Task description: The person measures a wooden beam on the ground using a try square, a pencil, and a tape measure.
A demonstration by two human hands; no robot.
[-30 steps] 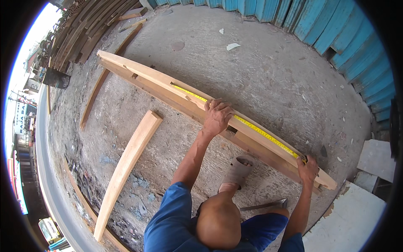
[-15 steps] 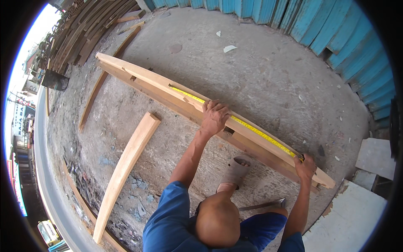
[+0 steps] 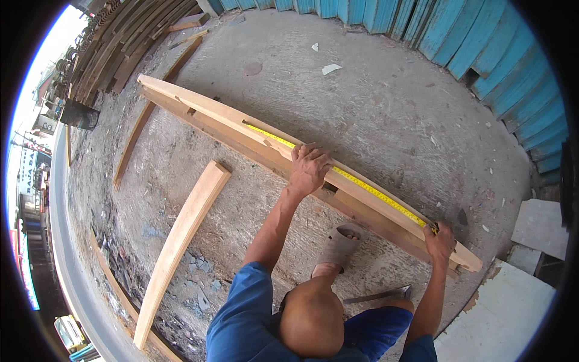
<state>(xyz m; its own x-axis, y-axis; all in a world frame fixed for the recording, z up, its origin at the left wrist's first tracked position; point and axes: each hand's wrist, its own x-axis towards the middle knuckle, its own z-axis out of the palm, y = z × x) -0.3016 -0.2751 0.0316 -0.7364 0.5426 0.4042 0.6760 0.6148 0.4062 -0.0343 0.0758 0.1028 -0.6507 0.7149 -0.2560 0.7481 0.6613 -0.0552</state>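
Note:
A long pale wooden beam (image 3: pixel 211 107) runs slantwise from the upper left to the right, with rectangular holes in its darker lower side. Along its top lies a pulled-out yellow tape measure (image 3: pixel 377 193), its hooked end near the beam's middle left. My left hand (image 3: pixel 310 170) is closed over the tape and the beam's edge, pressing the blade against the wood. Near the beam's right end, my right hand (image 3: pixel 441 240) grips the dark end of the tape measure, mostly hidden under the fingers.
A curved pale plank (image 3: pixel 181 247) lies left of my arm, and a thin metal tool (image 3: pixel 377 295) beside my knee. Stacked timber (image 3: pixel 126 42) stands far left. Blue corrugated metal (image 3: pixel 458 36) borders the back; white boards (image 3: pixel 500 308) lie at right.

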